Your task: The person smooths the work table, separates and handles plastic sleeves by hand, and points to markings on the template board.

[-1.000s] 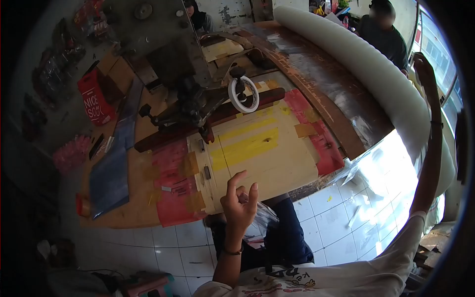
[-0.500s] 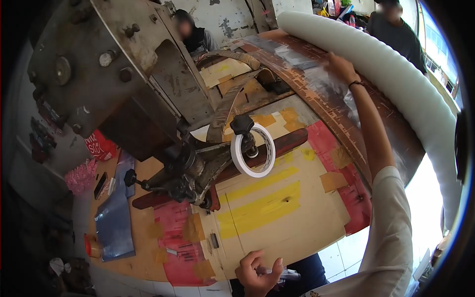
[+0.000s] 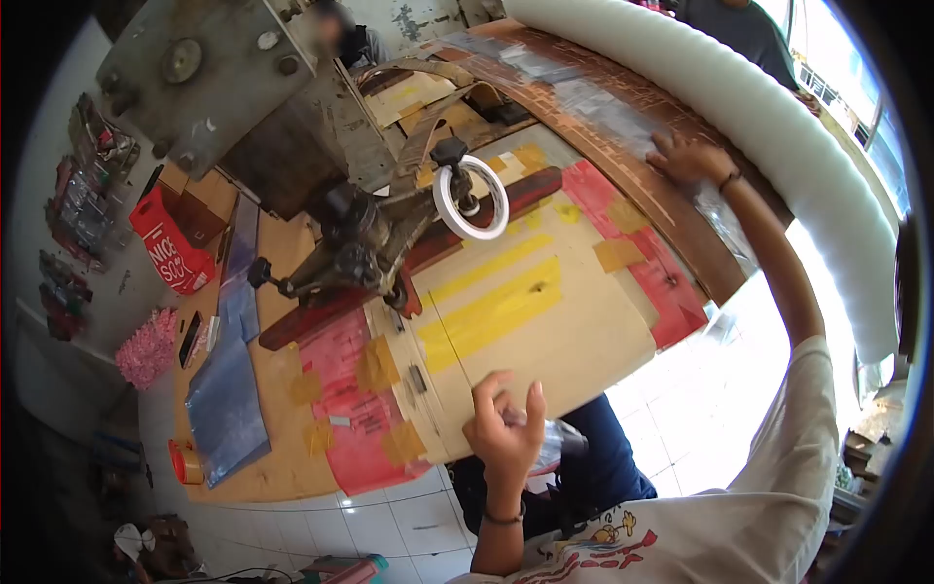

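Observation:
My left hand [image 3: 506, 434] is at the front edge of the taped board [image 3: 574, 331], its fingers curled around a piece of clear plastic [image 3: 558, 444]. Over on the brown sheet [image 3: 593, 131] at the right, my right hand [image 3: 687, 159] lies with its fingers spread on or just above clear plastic film [image 3: 611, 115]. Whether it grips any film cannot be made out. Beyond the board, a white tape roll [image 3: 472, 198] hangs on a knob of the press machine [image 3: 360, 234].
A long white foam roll [image 3: 720, 78] borders the brown sheet. Blue plastic sheets [image 3: 229, 404], a tape roll [image 3: 185, 461], a red bag [image 3: 167, 243] and pink material [image 3: 146, 350] are at the left. Two people [image 3: 345, 34] [image 3: 744, 34] are in the back.
My right hand has come from far out at the right onto the film on the brown sheet, then slightly nearer. The view shifted. My left hand keeps its hold on the clear plastic.

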Tool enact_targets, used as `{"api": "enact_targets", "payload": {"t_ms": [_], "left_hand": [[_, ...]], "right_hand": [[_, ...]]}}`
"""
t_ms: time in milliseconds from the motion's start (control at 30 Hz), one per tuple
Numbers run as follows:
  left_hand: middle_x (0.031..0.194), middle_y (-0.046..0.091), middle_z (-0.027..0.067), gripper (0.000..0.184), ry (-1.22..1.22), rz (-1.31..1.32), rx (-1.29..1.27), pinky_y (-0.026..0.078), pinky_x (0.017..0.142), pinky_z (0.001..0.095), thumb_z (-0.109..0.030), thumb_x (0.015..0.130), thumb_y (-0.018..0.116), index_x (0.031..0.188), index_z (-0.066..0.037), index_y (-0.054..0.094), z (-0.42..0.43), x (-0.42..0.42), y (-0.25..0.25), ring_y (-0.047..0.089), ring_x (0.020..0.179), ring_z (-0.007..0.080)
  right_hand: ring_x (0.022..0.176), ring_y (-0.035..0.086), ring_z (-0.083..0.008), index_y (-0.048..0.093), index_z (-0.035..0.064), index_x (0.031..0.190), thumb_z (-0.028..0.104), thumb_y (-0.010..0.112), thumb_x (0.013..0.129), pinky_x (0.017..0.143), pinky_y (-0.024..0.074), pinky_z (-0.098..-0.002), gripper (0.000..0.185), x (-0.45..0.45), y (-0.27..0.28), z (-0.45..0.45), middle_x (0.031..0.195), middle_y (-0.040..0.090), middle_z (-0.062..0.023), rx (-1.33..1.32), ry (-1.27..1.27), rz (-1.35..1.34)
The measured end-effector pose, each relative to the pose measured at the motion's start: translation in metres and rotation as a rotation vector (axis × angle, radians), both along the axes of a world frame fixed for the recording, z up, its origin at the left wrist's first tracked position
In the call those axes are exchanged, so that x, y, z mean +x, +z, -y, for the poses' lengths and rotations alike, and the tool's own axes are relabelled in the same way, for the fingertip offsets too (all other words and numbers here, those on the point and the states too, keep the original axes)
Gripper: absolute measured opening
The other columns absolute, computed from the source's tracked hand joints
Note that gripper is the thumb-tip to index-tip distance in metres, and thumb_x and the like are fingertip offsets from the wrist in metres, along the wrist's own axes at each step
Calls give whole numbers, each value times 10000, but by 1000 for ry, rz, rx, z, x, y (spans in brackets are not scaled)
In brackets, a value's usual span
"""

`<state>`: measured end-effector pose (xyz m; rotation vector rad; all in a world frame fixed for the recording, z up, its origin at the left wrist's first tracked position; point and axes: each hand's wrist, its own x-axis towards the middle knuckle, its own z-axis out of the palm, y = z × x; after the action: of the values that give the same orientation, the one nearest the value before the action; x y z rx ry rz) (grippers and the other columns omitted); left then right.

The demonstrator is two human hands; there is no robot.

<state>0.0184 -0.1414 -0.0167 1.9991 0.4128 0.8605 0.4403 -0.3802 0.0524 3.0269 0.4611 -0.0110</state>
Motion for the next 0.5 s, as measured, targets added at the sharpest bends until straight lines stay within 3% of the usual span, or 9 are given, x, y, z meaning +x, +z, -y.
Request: {"api": "enact_targets", "payload": {"t_ms": [67,167,200,300,367,433,500], "left_hand": [[499,433,-1,286,-18,32,38,337,441,262,-163,891,785,1087,-69,599,-2,1,-4,429,405,104],[495,442,8,252,-20,36,94,338,441,292,-201,918,755,1085,-93,601,-3,1,-1,448,398,135],[495,445,10,244,-24,28,106,336,441,296,-205,922,750,1084,-98,602,-4,1,-3,451,398,136],[498,447,15,195,-54,46,85,323,449,292,-209,938,735,1049,-104,613,-4,4,-6,435,406,128],[496,448,13,175,-104,63,15,315,453,284,-199,943,731,1037,-102,619,-9,3,-10,425,415,109],[536,511,-1,200,-292,163,-206,333,481,242,-146,921,761,1054,-69,633,-14,-11,-5,430,451,69],[588,565,-8,256,-436,224,-310,371,513,222,-124,889,797,1078,-50,640,-15,-34,-1,482,487,64]], "right_hand": [[1391,479,-421,422,85,1521,503,376,1081,1147,351,-563,609,-13,-53,18,1495,516,-234,62,-3,362],[1400,478,-383,441,77,1504,474,393,1085,1148,311,-613,579,-12,-51,36,1485,533,-216,368,55,463],[1273,601,-323,554,60,1411,402,429,1092,1089,416,-554,485,-44,-26,29,1371,631,-194,517,112,488],[1025,702,-244,658,17,1257,336,447,1100,944,541,-442,413,-156,12,13,1129,733,-165,1006,286,179],[840,708,-179,691,-16,1153,318,430,1113,804,581,-336,426,-254,9,-1,934,746,-125,1234,362,-149],[851,713,-180,676,-25,1189,400,393,1118,804,583,-329,515,-335,-17,-16,967,749,-123,1200,398,-560],[977,698,-246,556,-39,1386,439,375,1114,899,552,-330,579,-385,-76,-41,1130,732,-174,1152,645,-652]]}}
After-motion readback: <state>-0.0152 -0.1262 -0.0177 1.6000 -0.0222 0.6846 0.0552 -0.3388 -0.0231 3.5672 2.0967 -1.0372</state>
